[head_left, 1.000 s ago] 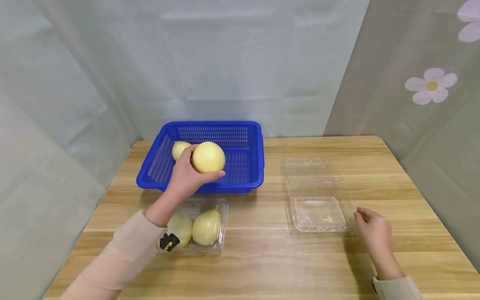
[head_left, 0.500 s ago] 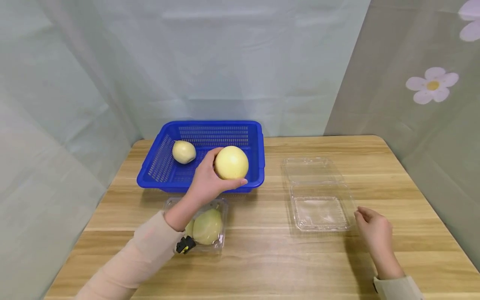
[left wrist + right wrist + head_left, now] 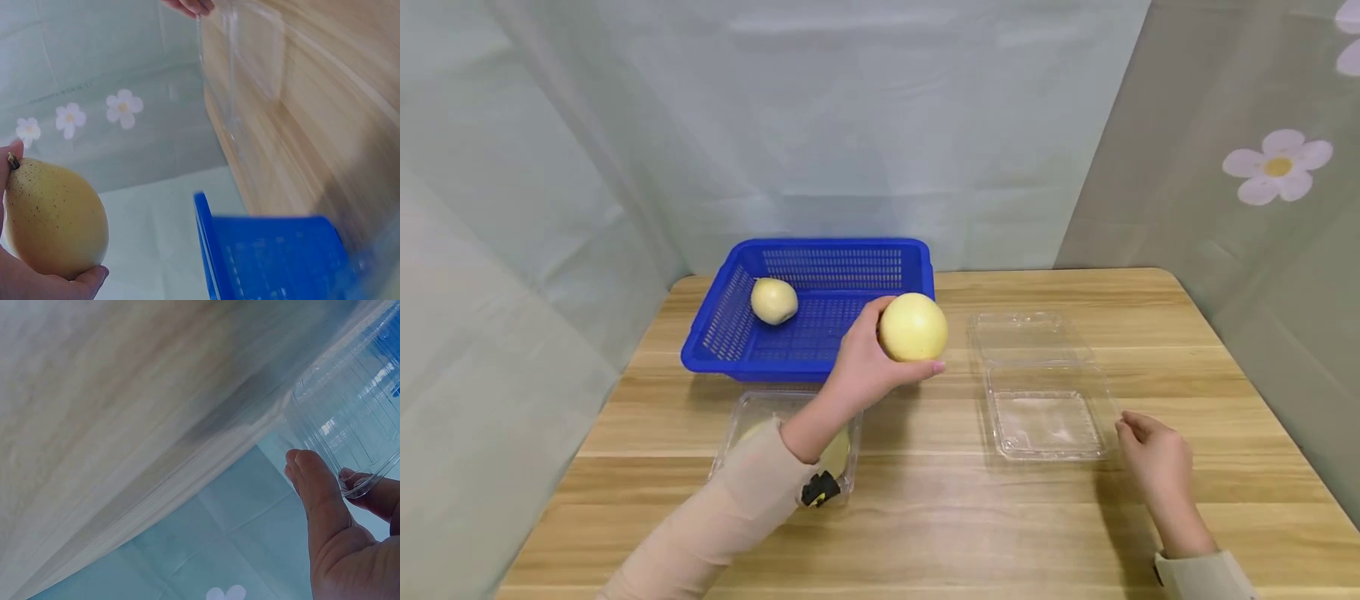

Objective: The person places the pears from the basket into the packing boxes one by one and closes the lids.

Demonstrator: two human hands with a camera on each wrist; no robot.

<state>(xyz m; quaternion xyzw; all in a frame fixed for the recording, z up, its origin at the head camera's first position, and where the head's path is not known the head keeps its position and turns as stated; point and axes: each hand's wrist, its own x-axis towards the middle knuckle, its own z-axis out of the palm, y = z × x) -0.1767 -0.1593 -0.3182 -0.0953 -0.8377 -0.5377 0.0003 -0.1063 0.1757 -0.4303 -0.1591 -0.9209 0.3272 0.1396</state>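
Note:
My left hand point(image 3: 863, 362) grips a round yellow pear point(image 3: 913, 327) in the air, just past the front right corner of the blue basket point(image 3: 700, 365). In the left wrist view the pear point(image 3: 55, 219) shows a short dark stem and brown specks. My right hand point(image 3: 1159, 458) pinches the right edge of an open clear plastic clamshell container point(image 3: 1052, 456) that stands on the table. Seen from the right wrist, thumb and fingers of the right hand point(image 3: 340, 531) lie on either side of the container's rim point(image 3: 365, 485).
One more pear point(image 3: 773, 302) lies in the left of the basket. In front of it, partly hidden by my left arm, a second clear clamshell point(image 3: 741, 417) holds pears. Wooden table point(image 3: 955, 517) lies between the containers; a curtain point(image 3: 850, 125) hangs behind.
My left hand has carried the pear to the right, from over the basket to beyond its front right corner. The right hand has stayed at the open container's edge.

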